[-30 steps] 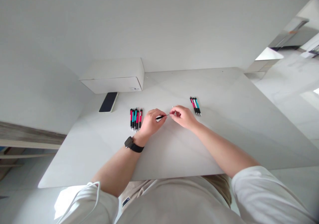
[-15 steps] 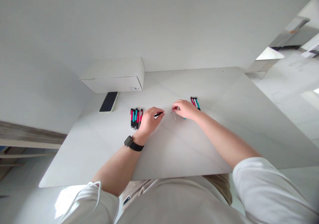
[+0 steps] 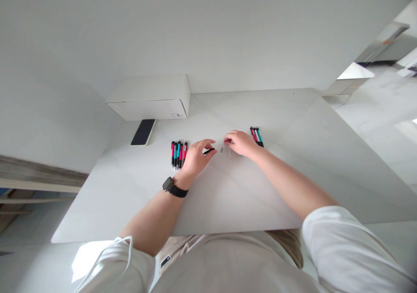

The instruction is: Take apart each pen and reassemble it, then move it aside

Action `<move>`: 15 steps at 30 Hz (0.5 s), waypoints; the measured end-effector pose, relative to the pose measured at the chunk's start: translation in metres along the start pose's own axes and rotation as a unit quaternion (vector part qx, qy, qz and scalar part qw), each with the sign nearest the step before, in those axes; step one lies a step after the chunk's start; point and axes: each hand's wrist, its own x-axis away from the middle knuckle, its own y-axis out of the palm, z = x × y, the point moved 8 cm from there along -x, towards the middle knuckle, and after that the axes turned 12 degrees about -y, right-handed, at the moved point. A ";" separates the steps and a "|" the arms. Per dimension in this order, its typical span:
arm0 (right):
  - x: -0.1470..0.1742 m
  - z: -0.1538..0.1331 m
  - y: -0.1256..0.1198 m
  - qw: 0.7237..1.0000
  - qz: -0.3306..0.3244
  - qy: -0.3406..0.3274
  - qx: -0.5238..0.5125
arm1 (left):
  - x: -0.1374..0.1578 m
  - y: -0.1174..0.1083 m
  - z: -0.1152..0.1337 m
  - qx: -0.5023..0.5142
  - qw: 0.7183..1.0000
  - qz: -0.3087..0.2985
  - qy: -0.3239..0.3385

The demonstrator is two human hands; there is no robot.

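My left hand (image 3: 195, 157) is closed on a short black pen part (image 3: 209, 151), held between thumb and fingers, its index finger raised above it. A tiny dark spring-like piece (image 3: 222, 149) lies on the table between my hands. Just right of it, a thin white pen refill (image 3: 230, 153) rests below my right hand (image 3: 240, 143). That hand's fingertips are pinched together, low over the table; whatever they hold is hidden. Several pens (image 3: 176, 155) in red, teal and black lie side by side left of my left hand. A few more pens (image 3: 256, 136) lie beyond my right wrist.
A white box (image 3: 146, 109) stands at the back left against the wall. In front of it lies a dark-screened phone (image 3: 143, 132). All this is on a pale table (image 3: 293, 123), whose front edge runs close to my body.
The tiny spring-like piece, earlier near my right fingertips, now lies a little left of them. My left index finger has lifted off the black pen part.
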 end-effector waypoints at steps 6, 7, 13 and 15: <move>0.028 -0.022 -0.008 0.994 0.028 0.035 -0.100 | 0.009 0.006 0.013 -0.034 0.997 -0.017 0.067; 0.032 -0.027 -0.005 0.992 0.023 0.040 -0.119 | 0.011 0.007 0.016 -0.039 0.996 -0.017 0.084; 0.048 -0.038 0.017 0.972 0.023 0.083 -0.220 | 0.019 0.007 0.031 -0.045 0.986 -0.011 0.161; 0.050 -0.037 0.023 0.964 0.028 0.098 -0.244 | 0.021 0.007 0.034 -0.052 0.983 -0.013 0.177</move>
